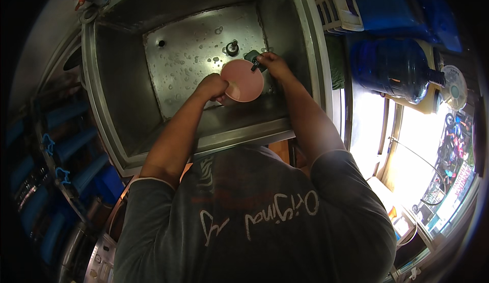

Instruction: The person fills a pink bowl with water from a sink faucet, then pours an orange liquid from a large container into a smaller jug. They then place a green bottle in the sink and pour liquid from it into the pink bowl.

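Observation:
Over the deep metal sink (204,28), my left hand (211,88) grips the near left rim of a pink round bowl (244,83). The bowl is tilted so that its inside shows. Closed around a small dark green piece (251,56), my right hand (274,65) is at the bowl's far right rim. A dark narrow part of that piece reaches over the rim; its kind is not clear, perhaps a scouring pad. Just beyond the bowl, a short dark round fitting (232,48) stands up from the sink floor.
Water drops and a dark round hole (162,43) show on the sink floor. A red-handled tap (82,0) is at the far left corner. To the right are a large blue water bottle (392,71) and a pale plastic basket (340,12). Blue shelves (66,145) stand left.

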A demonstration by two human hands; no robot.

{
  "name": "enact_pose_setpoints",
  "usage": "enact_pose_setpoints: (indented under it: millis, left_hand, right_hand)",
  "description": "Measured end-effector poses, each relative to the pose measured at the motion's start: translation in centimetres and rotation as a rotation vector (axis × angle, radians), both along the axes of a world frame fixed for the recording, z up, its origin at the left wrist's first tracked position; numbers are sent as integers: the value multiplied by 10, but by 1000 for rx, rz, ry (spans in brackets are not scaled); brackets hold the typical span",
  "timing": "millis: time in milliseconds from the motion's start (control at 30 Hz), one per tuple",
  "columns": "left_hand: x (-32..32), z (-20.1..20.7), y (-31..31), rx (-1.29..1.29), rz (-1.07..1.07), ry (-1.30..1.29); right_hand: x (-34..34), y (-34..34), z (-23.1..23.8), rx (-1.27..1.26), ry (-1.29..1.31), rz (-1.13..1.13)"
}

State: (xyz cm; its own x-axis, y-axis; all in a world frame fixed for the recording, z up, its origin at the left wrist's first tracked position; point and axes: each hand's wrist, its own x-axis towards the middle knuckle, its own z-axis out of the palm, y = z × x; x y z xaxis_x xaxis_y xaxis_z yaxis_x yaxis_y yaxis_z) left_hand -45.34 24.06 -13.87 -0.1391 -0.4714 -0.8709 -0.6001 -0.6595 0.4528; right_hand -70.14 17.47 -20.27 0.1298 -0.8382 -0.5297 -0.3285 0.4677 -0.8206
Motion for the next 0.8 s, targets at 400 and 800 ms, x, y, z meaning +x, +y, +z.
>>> enact_pose_setpoints:
  millis: [400, 800]
  left_hand:
    - [-4, 1, 1, -19, 16, 30]
    - [-18, 14, 2, 4, 45, 45]
  right_hand:
    - [6, 2, 15, -32, 191, 76]
    - [7, 2, 15, -79, 348, 129]
